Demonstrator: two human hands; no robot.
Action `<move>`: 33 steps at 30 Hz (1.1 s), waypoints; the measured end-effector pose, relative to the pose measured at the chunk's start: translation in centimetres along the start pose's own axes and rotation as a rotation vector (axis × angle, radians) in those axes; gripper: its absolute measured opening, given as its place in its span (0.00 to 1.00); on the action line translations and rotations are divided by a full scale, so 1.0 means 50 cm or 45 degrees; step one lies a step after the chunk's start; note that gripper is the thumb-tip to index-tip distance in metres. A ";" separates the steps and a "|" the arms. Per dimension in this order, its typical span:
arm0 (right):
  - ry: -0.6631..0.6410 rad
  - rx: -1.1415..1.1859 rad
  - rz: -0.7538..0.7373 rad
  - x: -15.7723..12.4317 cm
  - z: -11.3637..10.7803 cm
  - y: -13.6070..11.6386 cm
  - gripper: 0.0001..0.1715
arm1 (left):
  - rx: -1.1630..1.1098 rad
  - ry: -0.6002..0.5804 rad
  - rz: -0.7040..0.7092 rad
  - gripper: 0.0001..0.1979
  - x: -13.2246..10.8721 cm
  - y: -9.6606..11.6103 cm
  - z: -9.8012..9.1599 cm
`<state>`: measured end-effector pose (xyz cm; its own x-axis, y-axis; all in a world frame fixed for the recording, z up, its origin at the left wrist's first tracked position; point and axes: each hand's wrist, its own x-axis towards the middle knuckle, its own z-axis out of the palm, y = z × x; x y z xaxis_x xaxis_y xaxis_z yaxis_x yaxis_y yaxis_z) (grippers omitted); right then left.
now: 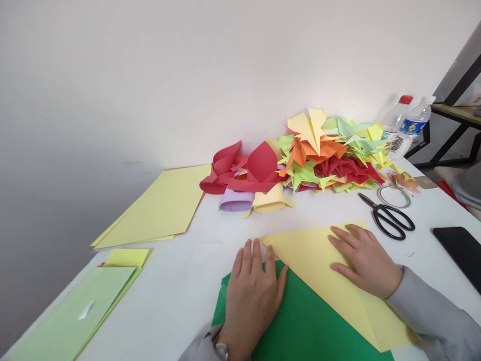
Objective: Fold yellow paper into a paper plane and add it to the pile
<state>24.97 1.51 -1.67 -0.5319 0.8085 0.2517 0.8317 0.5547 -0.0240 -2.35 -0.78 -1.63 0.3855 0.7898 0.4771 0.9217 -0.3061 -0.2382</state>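
Observation:
A folded sheet of pale yellow paper [311, 250] lies at a slant on the table, its lower left edge overlapping a green sheet [300, 311]. Flat over the green sheet rests my left hand [255, 288], fingers stretched out and their tips near the yellow paper's left corner. My right hand [358, 258] lies on the yellow paper with its fingers spread. Neither hand grips anything. Part of the green sheet is hidden under my left hand and the yellow paper.
Black-handled scissors [391, 218] and a tape roll [394, 196] lie beyond my right hand. Folded paper planes [330, 150] and rolled paper shapes [263, 168] are heaped by the wall. Yellow sheets [161, 205] and green sheets [78, 306] lie left; bottles [413, 123] and a black phone [460, 253] right.

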 end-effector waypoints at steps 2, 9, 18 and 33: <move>0.003 0.002 -0.002 -0.001 0.002 0.001 0.29 | -0.002 0.003 -0.008 0.23 -0.003 -0.002 0.004; 0.028 -0.012 -0.007 -0.003 0.003 0.000 0.28 | -0.112 -0.107 0.025 0.24 -0.004 -0.003 0.028; 0.010 -0.013 0.002 -0.002 0.000 -0.003 0.28 | -0.181 -0.238 -0.078 0.26 0.017 -0.010 0.020; 0.020 -0.005 0.009 0.000 -0.002 -0.004 0.27 | -0.126 -0.171 -0.100 0.31 0.005 -0.018 0.040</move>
<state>24.81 1.37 -1.57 -0.5234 0.8093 0.2667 0.8361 0.5481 -0.0223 -3.18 0.76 -3.00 0.3093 0.8753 0.3719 0.9510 -0.2862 -0.1173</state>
